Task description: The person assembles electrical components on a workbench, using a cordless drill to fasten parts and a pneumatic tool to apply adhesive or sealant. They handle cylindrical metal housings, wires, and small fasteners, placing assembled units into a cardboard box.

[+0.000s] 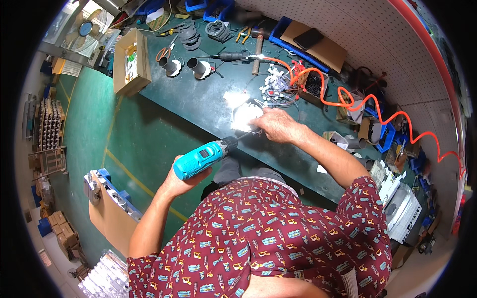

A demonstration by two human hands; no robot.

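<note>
My left hand [180, 183] is closed around the grip of a teal cordless drill [201, 159]. The drill's black chuck points up and right at the near edge of the green workbench [198, 107], and its thin bit reaches toward a round white part [243, 118]. Strong glare washes out the part's details. At the part's right side, my right hand [280, 125] grips its rim with bent fingers. Whether the bit touches the part, I cannot tell. Farther back stand two dark grey tubes on white flanged bases, the left one [170, 66] beside the right one [199, 68].
An orange coiled air hose [357, 104] runs across the right side. Behind the part lie bundled wires [278, 84], a hammer [258, 52] and scissors [166, 50]. A cardboard box [131, 62] sits at the bench's left end; a phone [308, 38] rests on cardboard at the back.
</note>
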